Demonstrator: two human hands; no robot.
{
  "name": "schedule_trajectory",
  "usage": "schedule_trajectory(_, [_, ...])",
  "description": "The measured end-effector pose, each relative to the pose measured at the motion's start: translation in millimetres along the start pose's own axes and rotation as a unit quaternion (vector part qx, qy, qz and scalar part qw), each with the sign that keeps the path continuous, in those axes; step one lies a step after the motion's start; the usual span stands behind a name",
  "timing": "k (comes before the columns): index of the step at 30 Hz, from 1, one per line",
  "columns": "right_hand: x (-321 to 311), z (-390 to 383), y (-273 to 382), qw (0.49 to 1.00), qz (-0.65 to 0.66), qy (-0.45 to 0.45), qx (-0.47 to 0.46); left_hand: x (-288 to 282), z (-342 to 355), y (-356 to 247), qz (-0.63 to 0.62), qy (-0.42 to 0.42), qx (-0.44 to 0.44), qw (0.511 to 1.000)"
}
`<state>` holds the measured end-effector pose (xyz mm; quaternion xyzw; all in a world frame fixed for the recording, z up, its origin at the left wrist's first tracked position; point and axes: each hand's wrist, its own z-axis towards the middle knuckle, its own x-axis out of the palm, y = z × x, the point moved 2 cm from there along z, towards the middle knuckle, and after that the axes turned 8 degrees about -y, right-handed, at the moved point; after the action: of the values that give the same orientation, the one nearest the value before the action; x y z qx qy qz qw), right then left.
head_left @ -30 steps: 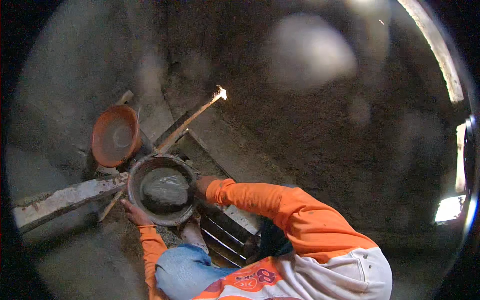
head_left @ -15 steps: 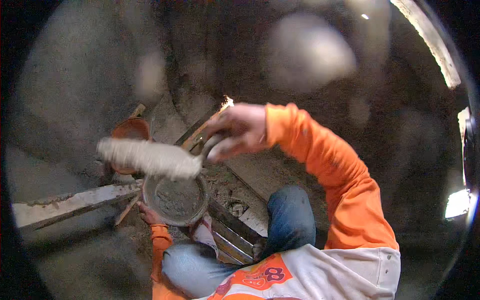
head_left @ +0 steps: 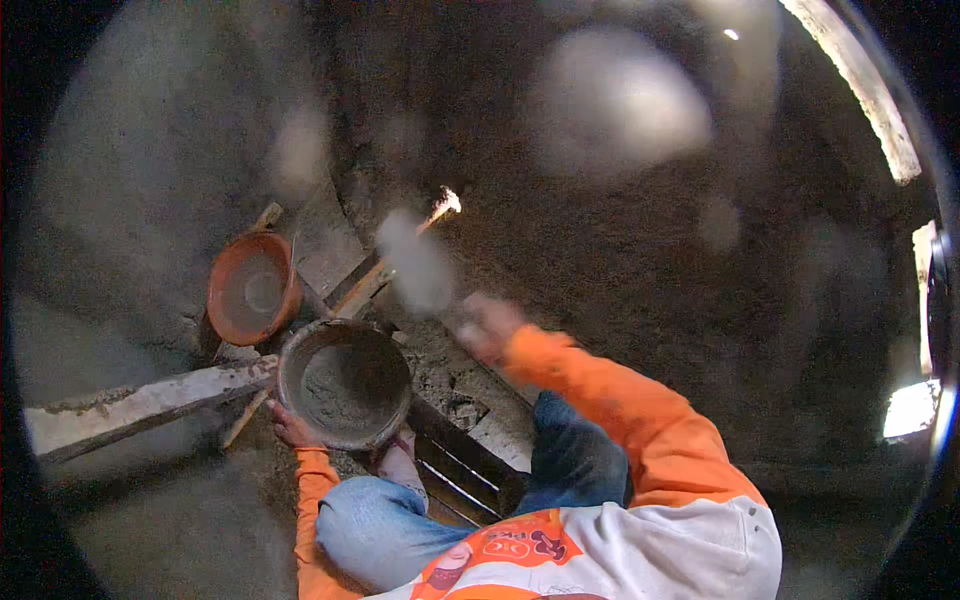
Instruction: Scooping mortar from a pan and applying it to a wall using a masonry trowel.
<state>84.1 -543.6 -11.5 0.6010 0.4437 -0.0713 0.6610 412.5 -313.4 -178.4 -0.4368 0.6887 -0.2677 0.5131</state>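
A dark round bowl (head_left: 350, 440) sits before me at centre left, with wet grey mortar (head_left: 345, 388) inside. My left hand (head_left: 292, 428) grips its near-left side, fingers wrapped at the rim. Beyond and to the right of the bowl, my right hand (head_left: 490, 328) is raised and smeared by motion. It is closed on the handle of a trowel, whose pale blade (head_left: 415, 262) points up and left as a blur. Whether mortar lies on the blade I cannot tell.
A reddish-brown bowl (head_left: 222, 290) stands farther left, with grey residue inside. A pale, mortar-stained beam (head_left: 150, 405) runs in from the left to the dark bowl. Wooden slats (head_left: 455, 455) lie under my legs. A rough dark surface (head_left: 620, 260) spreads beyond my right arm.
My right hand has dropped slightly nearer, and the trowel has swung from above the bowl to the right and away, its blade turning upward. The left hand still holds the bowl, now slightly shifted.
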Motion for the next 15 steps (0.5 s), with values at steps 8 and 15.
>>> schedule_trajectory(8, [208.0,16.2,-21.8,0.953,-0.211,0.215,-0.027,8.2,-22.4,-4.5,-0.012,-0.016,0.094,0.995])
schedule_trajectory(15, [209.8,22.3,-21.1,0.945,-0.171,0.271,-0.067,-7.9,-28.5,-21.9,-0.026,-0.026,0.081,0.996])
